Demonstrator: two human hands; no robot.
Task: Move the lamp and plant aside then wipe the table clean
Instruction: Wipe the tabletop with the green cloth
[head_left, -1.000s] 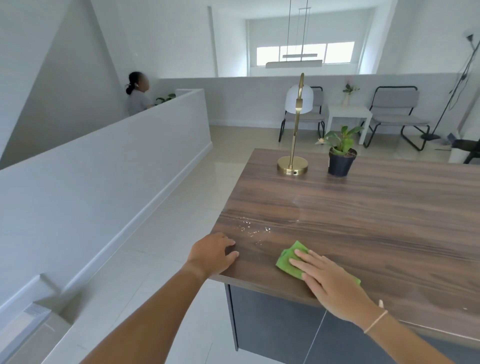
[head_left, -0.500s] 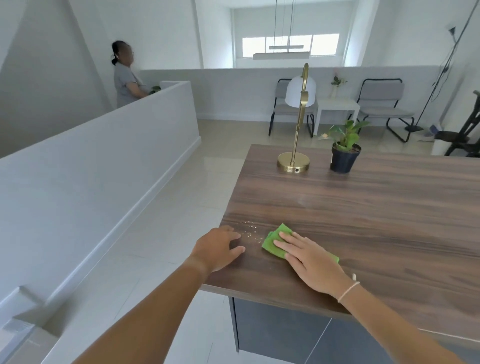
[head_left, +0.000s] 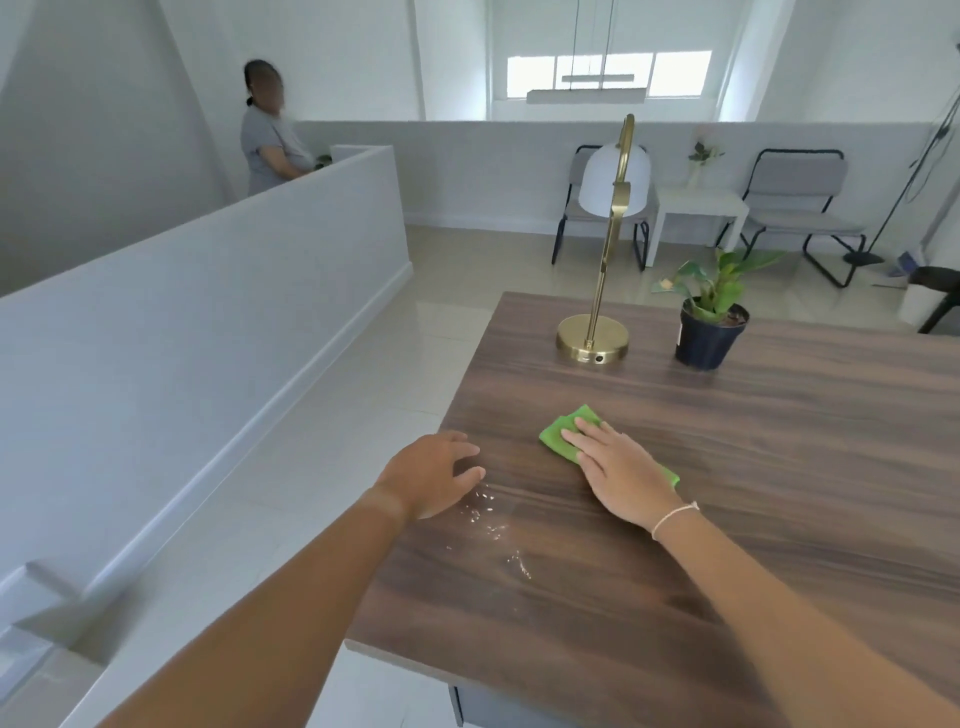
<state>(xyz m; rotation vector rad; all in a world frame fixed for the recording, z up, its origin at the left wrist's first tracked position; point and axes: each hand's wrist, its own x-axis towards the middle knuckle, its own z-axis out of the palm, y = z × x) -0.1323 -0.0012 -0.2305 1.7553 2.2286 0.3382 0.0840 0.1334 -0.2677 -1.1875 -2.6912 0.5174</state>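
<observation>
The dark wooden table (head_left: 753, 467) fills the right half of the view. My right hand (head_left: 618, 473) presses flat on a green cloth (head_left: 563, 434) near the table's left side. My left hand (head_left: 431, 475) rests on the table's left edge, fingers spread, holding nothing. Small water droplets (head_left: 491, 525) glisten on the wood just nearer than my left hand. At the far left corner stand a brass lamp (head_left: 597, 332) with a white shade and a potted plant (head_left: 709, 322) in a dark pot, side by side.
A low white wall (head_left: 208, 312) runs along the left, with a person (head_left: 267, 130) standing behind it. Beyond the table are two grey chairs (head_left: 800, 208), a small white side table (head_left: 698, 208) and a tiled floor (head_left: 311, 467).
My right hand has slid the green cloth farther across the table, away from me and right of the droplets. The view has moved closer over the table. My left hand stays at the edge.
</observation>
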